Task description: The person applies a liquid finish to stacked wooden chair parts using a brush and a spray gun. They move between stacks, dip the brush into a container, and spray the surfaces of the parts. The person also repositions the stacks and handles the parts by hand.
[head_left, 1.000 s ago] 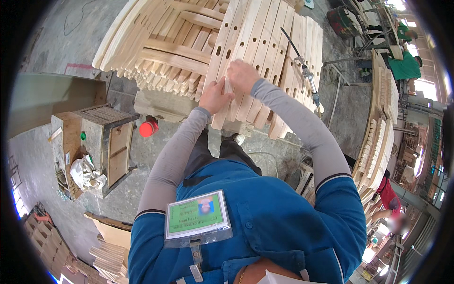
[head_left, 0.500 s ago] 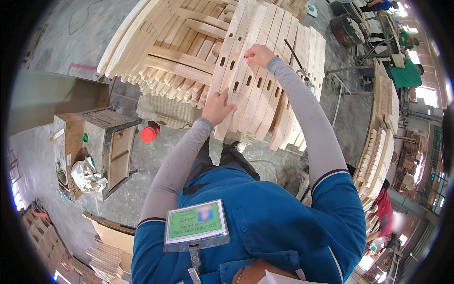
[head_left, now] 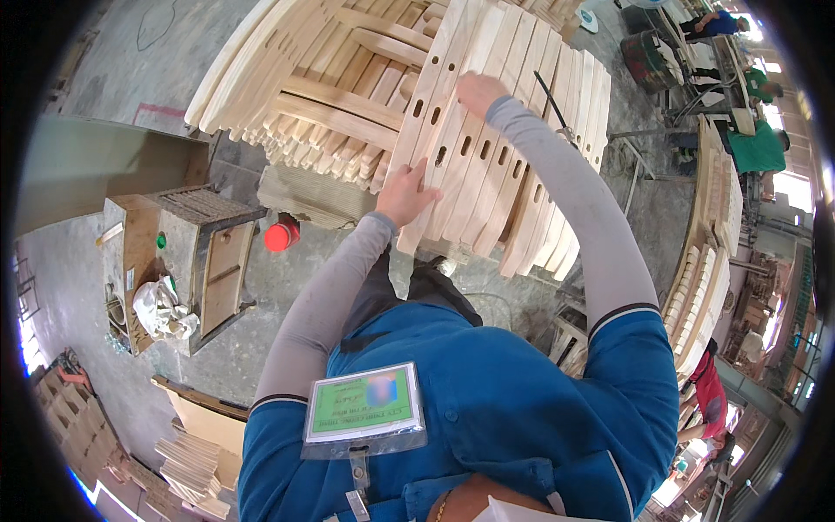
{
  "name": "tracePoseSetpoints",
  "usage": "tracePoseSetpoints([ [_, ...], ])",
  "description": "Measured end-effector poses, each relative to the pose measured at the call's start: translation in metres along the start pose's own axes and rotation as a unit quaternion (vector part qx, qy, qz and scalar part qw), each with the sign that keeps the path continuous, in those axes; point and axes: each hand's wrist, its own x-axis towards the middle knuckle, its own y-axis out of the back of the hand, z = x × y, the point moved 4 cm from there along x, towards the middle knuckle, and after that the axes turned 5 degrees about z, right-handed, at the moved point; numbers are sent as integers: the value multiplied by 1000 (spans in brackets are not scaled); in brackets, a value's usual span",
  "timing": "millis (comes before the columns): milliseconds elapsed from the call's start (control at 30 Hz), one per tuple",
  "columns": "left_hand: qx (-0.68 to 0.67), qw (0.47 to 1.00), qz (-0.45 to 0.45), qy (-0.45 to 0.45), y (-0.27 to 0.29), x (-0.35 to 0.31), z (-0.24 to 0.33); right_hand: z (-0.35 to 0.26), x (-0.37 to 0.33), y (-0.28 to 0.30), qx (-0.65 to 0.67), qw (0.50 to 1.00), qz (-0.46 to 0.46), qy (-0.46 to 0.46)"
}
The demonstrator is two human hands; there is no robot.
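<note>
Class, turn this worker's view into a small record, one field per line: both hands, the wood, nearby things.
Left hand: resting on the slotted boards, thumb and finger apart
Right hand: curled over the slotted boards; whether it holds anything is unclear
Board layout: side by side
Wooden frames: stacked, left of the boards
Black rod: slanting over the boards
Red container: on the grey floor

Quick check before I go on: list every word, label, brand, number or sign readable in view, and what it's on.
Badge on the chest: lines of print on green and white, upside down here; not copied out, and the smallest are too small to read.
Wooden box: a small pale patch, too small to tell if it bears print.
Wooden slats: no lettering visible.
Red jar: none I can make out.
</note>
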Motion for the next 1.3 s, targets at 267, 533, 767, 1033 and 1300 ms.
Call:
tracePoseSetpoints([
  [267, 2, 1000, -13, 15, 1, -5, 6, 25, -22, 30, 181, 967, -16, -180],
  [533, 20, 999, 30, 23, 23, -37, 10, -48, -39, 11, 607, 771, 4, -193],
  [767, 276, 897, 307, -154, 186, -25, 13, -40, -44, 34, 682, 683, 134, -227],
  [1033, 473, 840, 245, 105, 318, 77, -23, 88, -202, 36, 11, 877, 157, -455],
  [1300, 453, 859, 186, 147, 314, 126, -26, 112, -256, -3, 174, 902, 73, -387],
])
